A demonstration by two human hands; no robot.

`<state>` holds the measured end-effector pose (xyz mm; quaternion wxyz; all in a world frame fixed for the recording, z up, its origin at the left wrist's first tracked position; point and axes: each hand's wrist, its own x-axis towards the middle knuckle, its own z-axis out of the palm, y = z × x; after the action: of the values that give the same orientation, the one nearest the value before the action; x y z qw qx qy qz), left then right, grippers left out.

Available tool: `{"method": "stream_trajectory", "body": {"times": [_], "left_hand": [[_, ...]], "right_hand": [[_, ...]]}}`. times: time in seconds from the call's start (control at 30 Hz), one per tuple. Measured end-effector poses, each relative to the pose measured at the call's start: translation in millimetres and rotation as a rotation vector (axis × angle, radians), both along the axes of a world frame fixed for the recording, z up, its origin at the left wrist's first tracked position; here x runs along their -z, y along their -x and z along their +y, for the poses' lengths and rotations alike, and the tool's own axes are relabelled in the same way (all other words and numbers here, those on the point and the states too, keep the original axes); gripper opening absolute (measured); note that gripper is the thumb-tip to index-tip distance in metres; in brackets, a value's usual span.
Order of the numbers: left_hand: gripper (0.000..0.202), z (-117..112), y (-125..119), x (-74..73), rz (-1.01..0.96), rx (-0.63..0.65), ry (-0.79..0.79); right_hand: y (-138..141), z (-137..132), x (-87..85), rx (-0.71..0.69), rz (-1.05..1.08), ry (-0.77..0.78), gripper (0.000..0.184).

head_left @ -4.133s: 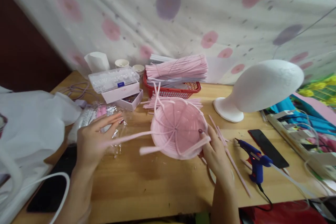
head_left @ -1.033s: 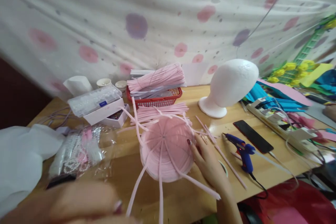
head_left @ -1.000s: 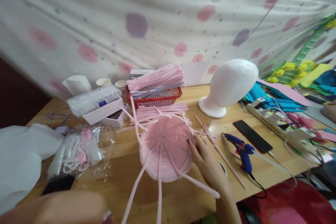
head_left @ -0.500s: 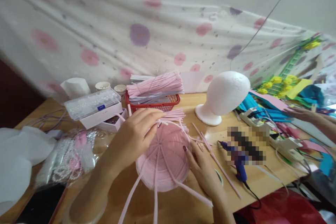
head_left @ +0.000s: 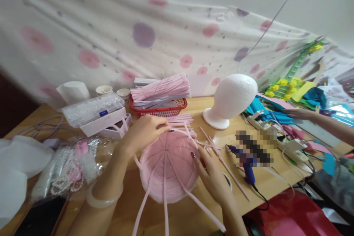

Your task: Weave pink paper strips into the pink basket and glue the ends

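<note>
A pink dome-shaped cap [head_left: 177, 162] stands on the table in front of me, with pink pipe cleaners [head_left: 165, 195] radiating from its crown and several loose ends hanging past the near edge. My left hand [head_left: 149, 131] reaches over its far-left rim, thumb and fingers closed in a pinch around a pipe cleaner there; the fingertips are partly hidden. Against the right side of the cap rests my right hand [head_left: 211, 171], its thumb on the surface and the other fingers curled around the edge. A white bracelet [head_left: 103, 201] circles my left wrist.
Behind the cap is a red basket [head_left: 163, 111] of bundled pipe cleaners. A white foam head [head_left: 235, 96] and a blue glue gun [head_left: 249, 171] are to the right. Boxes [head_left: 95, 114], bagged beads [head_left: 73, 169] and a phone [head_left: 41, 215] lie left. Another person's hand [head_left: 300, 114] is at far right.
My left hand has shifted slightly back and left along the far rim, uncovering more of the cap's left side. My right hand stays at the cap. The other person's arm has moved slightly.
</note>
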<state>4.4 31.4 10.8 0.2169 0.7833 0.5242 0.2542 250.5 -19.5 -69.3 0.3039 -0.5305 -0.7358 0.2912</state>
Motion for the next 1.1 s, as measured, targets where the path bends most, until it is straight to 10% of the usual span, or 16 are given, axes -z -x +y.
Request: {"method": "stream_trajectory", "body": {"times": [0.43, 0.73, 1.1], "left_hand": [[0.023, 22.6, -16.8, 28.2, -0.068, 0.096, -0.028], [0.03, 16.0, -14.0, 19.4, -0.03, 0.298, 0.038], [0.034, 20.5, -9.4, 14.1, -0.034, 0.338, 0.07]], "right_hand": [[4.3, -0.7, 17.0, 0.068, 0.092, -0.01, 0.032], [-1.0, -4.5, 19.4, 0.01, 0.168, -0.034, 0.039], [-107.5, -40.0, 18.1, 0.743, -0.311, -0.078, 0.061]]}}
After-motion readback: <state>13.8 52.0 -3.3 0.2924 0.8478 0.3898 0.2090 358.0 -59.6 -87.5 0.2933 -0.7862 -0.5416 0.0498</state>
